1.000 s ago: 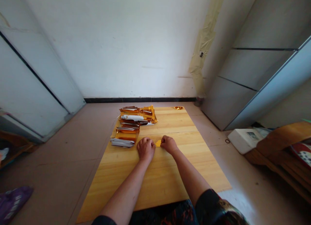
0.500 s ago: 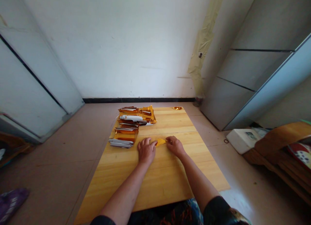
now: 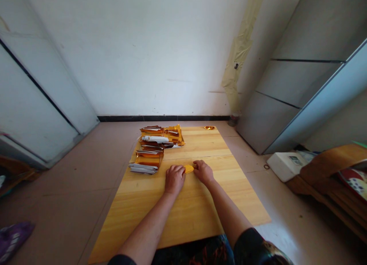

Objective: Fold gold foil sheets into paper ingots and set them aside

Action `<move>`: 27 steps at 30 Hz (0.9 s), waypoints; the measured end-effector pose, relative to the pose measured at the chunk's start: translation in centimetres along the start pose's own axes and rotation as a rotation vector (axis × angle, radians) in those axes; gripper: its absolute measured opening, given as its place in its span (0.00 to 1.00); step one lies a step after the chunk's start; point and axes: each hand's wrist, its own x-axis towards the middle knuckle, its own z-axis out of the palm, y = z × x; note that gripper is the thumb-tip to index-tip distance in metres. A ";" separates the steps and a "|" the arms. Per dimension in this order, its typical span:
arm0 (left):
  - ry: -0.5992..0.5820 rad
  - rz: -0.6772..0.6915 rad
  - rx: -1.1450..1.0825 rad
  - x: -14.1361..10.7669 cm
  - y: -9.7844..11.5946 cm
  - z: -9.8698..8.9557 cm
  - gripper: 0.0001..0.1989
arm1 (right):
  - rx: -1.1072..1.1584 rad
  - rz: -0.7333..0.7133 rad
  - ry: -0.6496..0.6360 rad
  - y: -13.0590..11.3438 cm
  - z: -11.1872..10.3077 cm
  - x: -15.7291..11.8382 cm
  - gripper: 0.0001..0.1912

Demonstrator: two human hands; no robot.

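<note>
A small folded piece of gold foil paper [image 3: 188, 168] lies on the wooden board [image 3: 186, 213], between my two hands. My left hand [image 3: 174, 180] holds its left end with curled fingers. My right hand [image 3: 203, 172] pinches the right end. Part of the foil is hidden by my fingers. To the left of my left hand stand loose stacks of folded gold and white foil paper [image 3: 148, 160], with more stacked behind them [image 3: 162, 137]. A small gold scrap [image 3: 209, 127] rests at the board's far edge.
The board lies on a pinkish floor, with a white wall behind it and a grey cabinet [image 3: 275, 116] at the right. A white device [image 3: 286, 165] and a wooden bench [image 3: 323, 177] stand to the right. A purple slipper [image 3: 13, 238] lies at the lower left.
The gold foil has become a shorter, more compact piece than the strip seen earlier. My hands have drawn closer around it. The stacks have not moved.
</note>
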 end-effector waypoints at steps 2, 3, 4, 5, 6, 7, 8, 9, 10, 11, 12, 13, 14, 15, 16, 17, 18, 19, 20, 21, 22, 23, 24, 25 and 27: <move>0.000 0.020 0.005 0.0 0.0 0.1 0.08 | 0.001 0.001 -0.005 -0.2 0.0 0.0 0.19; 0.004 0.028 0.006 0.0 -0.1 0.2 0.08 | -0.002 0.005 -0.004 -0.2 0.0 -0.1 0.19; 0.011 0.034 0.002 0.0 -0.1 0.3 0.08 | -0.007 0.009 0.000 -0.3 0.0 -0.1 0.18; 0.021 0.039 -0.004 0.0 -0.2 0.4 0.08 | -0.013 0.011 0.003 -0.3 0.0 -0.1 0.18; 0.031 0.043 -0.011 0.0 -0.2 0.4 0.09 | -0.018 0.008 0.007 -0.3 0.0 -0.2 0.17; 0.039 0.047 -0.017 0.0 -0.2 0.5 0.10 | -0.024 0.002 0.010 -0.3 0.1 -0.2 0.17; 0.045 0.050 -0.019 0.0 -0.2 0.5 0.10 | -0.030 -0.006 0.015 -0.3 0.1 -0.3 0.17; 0.049 0.054 -0.017 0.0 -0.2 0.6 0.11 | -0.035 -0.017 0.019 -0.3 0.2 -0.4 0.16; 0.052 0.058 -0.013 0.0 -0.2 0.6 0.11 | -0.042 -0.029 0.025 -0.3 0.2 -0.4 0.16; 0.054 0.063 -0.009 0.0 -0.1 0.6 0.11 | -0.050 -0.042 0.031 -0.3 0.3 -0.5 0.15; 0.058 0.067 -0.007 0.0 -0.1 0.7 0.11 | -0.057 -0.054 0.038 -0.3 0.4 -0.6 0.14; 0.062 0.070 -0.009 0.0 -0.1 0.7 0.11 | -0.064 -0.065 0.044 -0.3 0.5 -0.6 0.14; 0.067 0.075 -0.015 0.0 -0.2 0.8 0.11 | -0.069 -0.073 0.051 -0.4 0.6 -0.7 0.13; 0.074 0.080 -0.022 0.0 -0.2 0.9 0.12 | -0.070 -0.080 0.055 -0.4 0.7 -0.7 0.13; 0.082 0.085 -0.029 0.0 -0.3 1.0 0.12 | -0.066 -0.085 0.058 -0.4 0.8 -0.8 0.14; 0.093 0.089 -0.035 0.0 -0.4 1.1 0.13 | -0.058 -0.090 0.060 -0.4 0.9 -0.8 0.14; 0.104 0.095 -0.038 0.0 -0.5 1.3 0.13 | -0.047 -0.095 0.060 -0.4 1.0 -0.8 0.15; 0.114 0.100 -0.037 0.0 -0.6 1.4 0.13 | -0.036 -0.099 0.058 -0.4 1.1 -0.9 0.16; 0.121 0.106 -0.033 0.0 -0.6 1.5 0.13 | -0.025 -0.104 0.056 -0.4 1.2 -0.9 0.16; 0.126 0.111 -0.028 -0.1 -0.7 1.6 0.13 | -0.018 -0.109 0.054 -0.3 1.3 -0.9 0.16; 0.128 0.116 -0.021 -0.1 -0.7 1.6 0.13 | -0.012 -0.114 0.055 -0.2 1.3 -0.9 0.17; 0.128 0.121 -0.015 -0.1 -0.7 1.6 0.13 | -0.008 -0.122 0.057 -0.2 1.4 -0.9 0.16; 0.128 0.123 -0.009 -0.1 -0.7 1.7 0.13 | -0.007 -0.133 0.061 -0.1 1.4 -0.9 0.16; 0.126 0.125 -0.004 -0.1 -0.7 1.6 0.13 | -0.010 -0.146 0.066 0.0 1.4 -0.9 0.16; 0.121 0.127 0.010 -0.1 -0.7 1.6 0.13 | -0.033 -0.174 0.068 0.0 1.4 -0.9 0.15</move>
